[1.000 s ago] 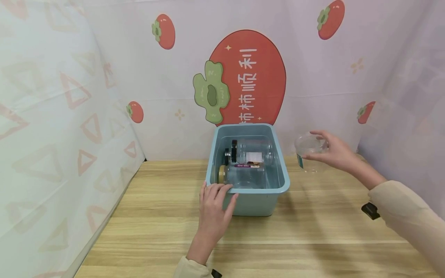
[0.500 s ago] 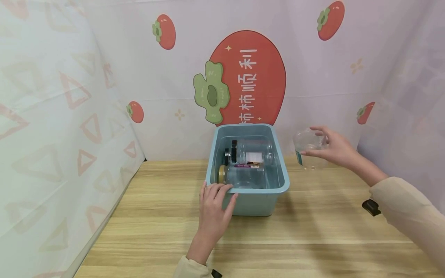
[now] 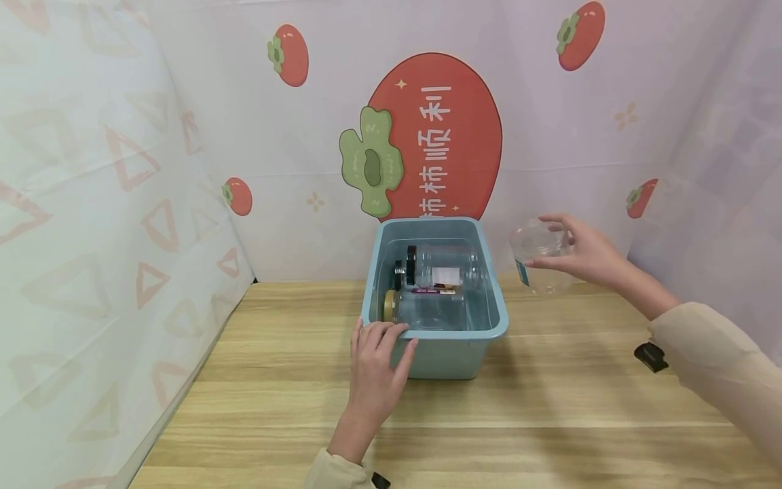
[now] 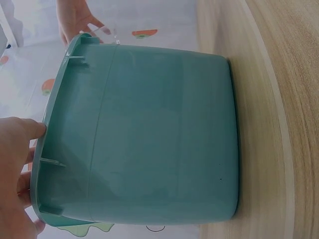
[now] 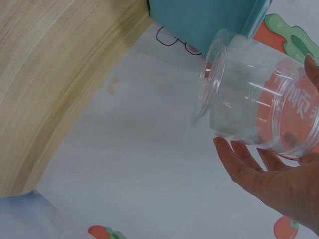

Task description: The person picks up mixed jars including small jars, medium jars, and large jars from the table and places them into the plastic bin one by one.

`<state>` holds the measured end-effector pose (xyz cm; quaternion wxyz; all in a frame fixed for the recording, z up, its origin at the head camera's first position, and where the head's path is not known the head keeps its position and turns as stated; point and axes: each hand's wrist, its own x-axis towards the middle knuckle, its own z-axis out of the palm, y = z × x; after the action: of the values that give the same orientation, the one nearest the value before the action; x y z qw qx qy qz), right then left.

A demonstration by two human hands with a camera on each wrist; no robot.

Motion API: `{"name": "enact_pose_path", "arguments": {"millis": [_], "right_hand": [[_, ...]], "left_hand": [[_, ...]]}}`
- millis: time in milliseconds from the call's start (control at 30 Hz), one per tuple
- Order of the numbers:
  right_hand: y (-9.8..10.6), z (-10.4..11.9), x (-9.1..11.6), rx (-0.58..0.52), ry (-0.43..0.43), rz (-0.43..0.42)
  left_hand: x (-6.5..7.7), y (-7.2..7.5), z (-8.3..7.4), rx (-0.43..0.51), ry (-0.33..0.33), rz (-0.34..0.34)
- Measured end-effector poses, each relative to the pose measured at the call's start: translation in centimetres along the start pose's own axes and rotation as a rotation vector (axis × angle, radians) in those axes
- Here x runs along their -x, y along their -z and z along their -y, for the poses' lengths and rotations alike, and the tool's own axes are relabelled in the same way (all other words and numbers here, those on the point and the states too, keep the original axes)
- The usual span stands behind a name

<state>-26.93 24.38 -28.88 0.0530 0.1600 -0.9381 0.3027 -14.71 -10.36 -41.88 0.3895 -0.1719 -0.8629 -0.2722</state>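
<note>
A blue-green plastic bin [image 3: 449,356] stands on the wooden table. My left hand [image 3: 375,367] grips its near rim at the left corner, fingers over the edge and thumb outside; the left wrist view shows this hand [image 4: 17,169] at the rim too. To the right of the bin, my right hand [image 3: 586,255] holds a clear plastic jar [image 3: 544,261] in the air, thumb and fingers around its side. A teal label shows on the jar. In the right wrist view the fingers lie under this see-through jar [image 5: 244,89].
Inside the bin lie a clear jar with a black lid [image 3: 412,265], another black lid [image 3: 399,275] partly hidden behind it, and a clear jar with a gold lid [image 3: 389,306]. A printed cloth [image 3: 293,136] hangs close behind the bin, with more cloth at both sides.
My right hand has risen a little and drifted slightly left with the jar, whose tilt has shifted a bit. The left hand and the bin have stayed put.
</note>
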Motion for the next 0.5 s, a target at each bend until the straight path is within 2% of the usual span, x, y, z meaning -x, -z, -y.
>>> {"name": "enact_pose_path", "arguments": {"millis": [500], "right_hand": [[0.6, 1.6, -0.5, -0.01, 0.005, 0.021]], "left_hand": [[0.0, 0.0, 0.0, 0.003, 0.0, -0.002]]}}
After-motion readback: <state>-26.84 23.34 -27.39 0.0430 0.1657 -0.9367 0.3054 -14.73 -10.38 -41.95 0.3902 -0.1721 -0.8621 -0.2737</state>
